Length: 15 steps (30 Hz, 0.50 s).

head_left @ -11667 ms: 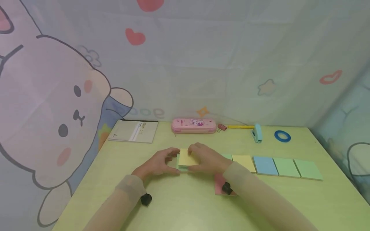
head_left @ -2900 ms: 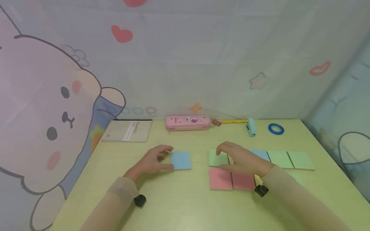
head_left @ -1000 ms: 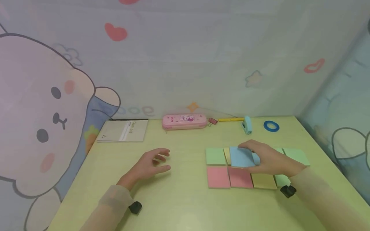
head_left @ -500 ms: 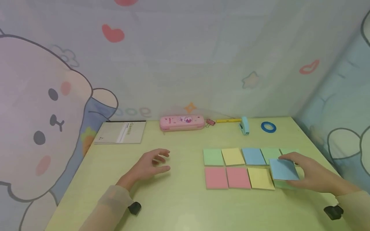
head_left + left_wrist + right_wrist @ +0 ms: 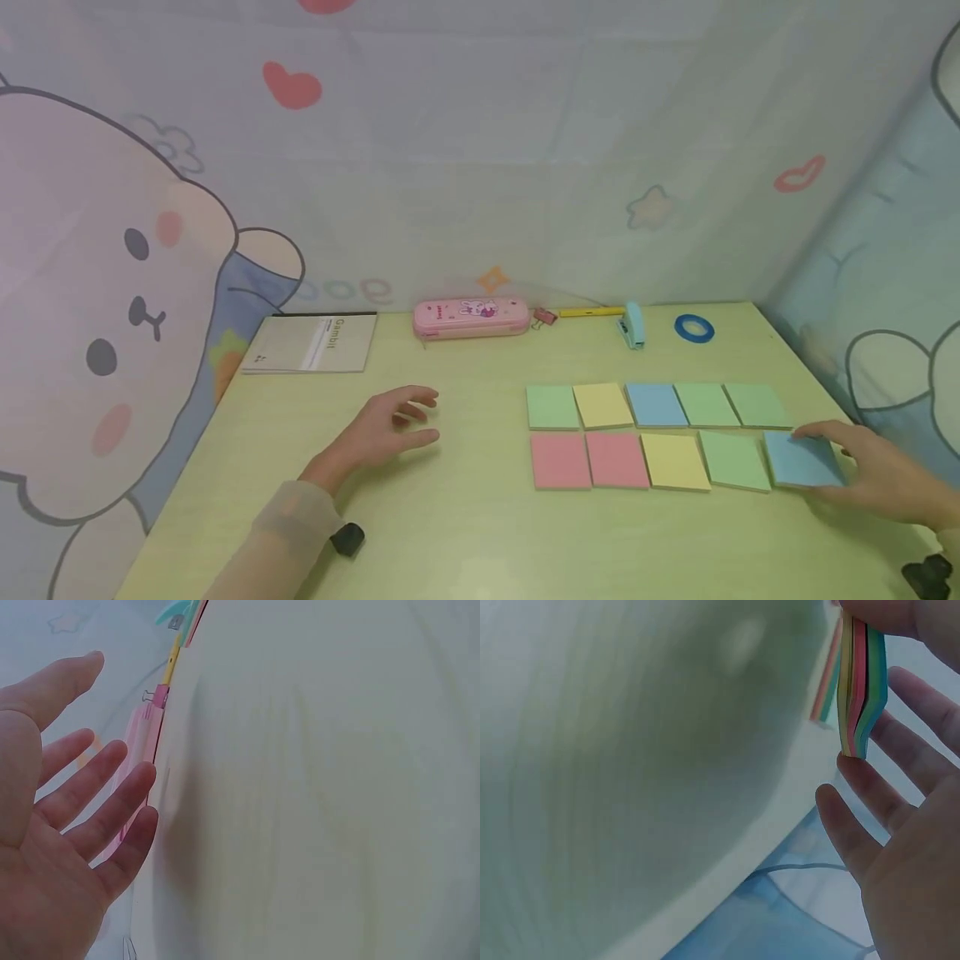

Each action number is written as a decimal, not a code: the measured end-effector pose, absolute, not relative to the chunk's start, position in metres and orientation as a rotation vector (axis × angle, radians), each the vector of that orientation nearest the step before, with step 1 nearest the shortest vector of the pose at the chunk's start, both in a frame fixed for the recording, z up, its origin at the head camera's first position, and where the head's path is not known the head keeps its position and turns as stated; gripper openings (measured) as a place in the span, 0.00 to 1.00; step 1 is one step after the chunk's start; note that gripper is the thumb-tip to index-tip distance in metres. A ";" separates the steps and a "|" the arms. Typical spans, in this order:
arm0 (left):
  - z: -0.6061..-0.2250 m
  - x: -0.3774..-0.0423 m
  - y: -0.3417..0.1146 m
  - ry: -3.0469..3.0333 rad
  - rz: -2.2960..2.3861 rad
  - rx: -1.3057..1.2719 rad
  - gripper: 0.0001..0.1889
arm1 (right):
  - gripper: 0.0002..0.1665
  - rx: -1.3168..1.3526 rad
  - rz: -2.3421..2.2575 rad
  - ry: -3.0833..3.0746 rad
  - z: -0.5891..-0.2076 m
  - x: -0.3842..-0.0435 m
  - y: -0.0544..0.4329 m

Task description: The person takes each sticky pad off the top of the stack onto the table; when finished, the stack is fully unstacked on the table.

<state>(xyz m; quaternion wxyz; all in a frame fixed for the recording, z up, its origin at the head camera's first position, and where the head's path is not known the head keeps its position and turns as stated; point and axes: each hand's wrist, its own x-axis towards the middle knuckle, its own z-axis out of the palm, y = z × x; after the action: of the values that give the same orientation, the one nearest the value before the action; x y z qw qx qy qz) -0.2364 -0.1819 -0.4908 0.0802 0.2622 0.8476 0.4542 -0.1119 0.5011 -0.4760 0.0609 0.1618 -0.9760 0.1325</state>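
At the right end of the front row, my right hand point(image 5: 881, 475) pinches a blue sticky note pad point(image 5: 801, 460) between thumb and fingers. The right wrist view shows the edge of this layered pad point(image 5: 862, 682), with yellow, pink, green and blue bands. Left of it in the same row lie a green pad point(image 5: 735, 461), a yellow pad point(image 5: 675, 462) and two pink pads, one of them the left pink pad point(image 5: 560, 461). My left hand point(image 5: 378, 429) hovers over the table's left half, fingers loosely spread and holding nothing.
Behind lies a back row of pads, including a blue pad point(image 5: 656, 405) and a yellow pad point(image 5: 603, 406). Along the table's far side are a notebook point(image 5: 309, 343), pink pencil case point(image 5: 471, 319), binder clip point(image 5: 544, 317), yellow pen point(image 5: 591, 312), mint stapler point(image 5: 632, 326) and blue tape roll point(image 5: 693, 328).
Earlier, both hands were at a stack in the middle. The front row has since grown. My right hand has carried the blue pad from beside my left hand to the row's right end.
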 end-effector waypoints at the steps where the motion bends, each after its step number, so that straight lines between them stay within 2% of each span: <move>1: -0.490 -0.236 -0.182 2.538 1.354 0.782 0.31 | 0.40 0.489 0.401 -2.960 -0.478 -0.112 0.502; 6: -0.488 -0.234 -0.182 2.541 1.335 0.769 0.31 | 0.37 0.556 0.400 -2.939 -0.487 -0.112 0.504; 15: -0.485 -0.234 -0.184 2.519 1.348 0.766 0.31 | 0.41 0.755 0.480 -2.815 -0.495 -0.122 0.512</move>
<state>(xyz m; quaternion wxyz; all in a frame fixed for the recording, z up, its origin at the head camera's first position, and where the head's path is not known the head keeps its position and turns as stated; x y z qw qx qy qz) -0.2342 -0.1840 -0.4851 0.0916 0.2580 0.8479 0.4539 -0.1224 0.5121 -0.4953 0.0937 0.2546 -0.9488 0.1618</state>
